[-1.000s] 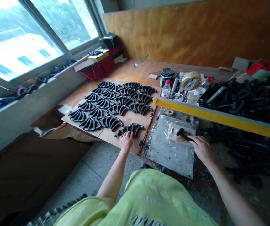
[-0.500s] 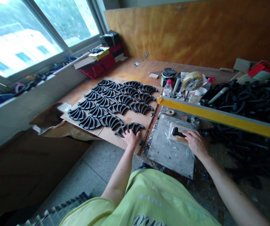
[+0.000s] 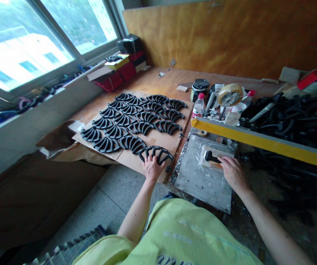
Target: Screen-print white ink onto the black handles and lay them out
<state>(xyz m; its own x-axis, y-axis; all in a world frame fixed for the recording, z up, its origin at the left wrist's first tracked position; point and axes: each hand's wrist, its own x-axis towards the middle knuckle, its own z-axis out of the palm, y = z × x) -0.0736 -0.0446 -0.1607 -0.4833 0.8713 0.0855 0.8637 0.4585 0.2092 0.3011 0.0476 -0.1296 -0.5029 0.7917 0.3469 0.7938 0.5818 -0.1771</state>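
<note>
My left hand (image 3: 152, 170) is at the front end of the cardboard sheet (image 3: 130, 159), its fingers and thumb bent around the near side of a fan of curved black pieces (image 3: 158, 151). Its fingertips are partly hidden among them. Several more fans of the same glossy pieces (image 3: 143, 127) lie in rows beyond. In my right hand (image 3: 233, 172) is a black T-shaped piece (image 3: 212, 157), held by its narrow end. The wide head points left, over a plastic-wrapped block (image 3: 215, 165) on a grey board (image 3: 193, 178).
A yellow-edged bar (image 3: 257, 141) crosses the bench behind my right hand. Beyond it stand a black-lidded tub (image 3: 199, 88), a red-capped bottle (image 3: 199, 105) and a tape roll (image 3: 230, 95). A large heap of black parts (image 3: 293, 121) fills the right side.
The nearest fan of pieces under my left hand has spread and shifted slightly toward me. My right hand still holds the T-shaped piece in nearly the same place; the view has turned a little.
</note>
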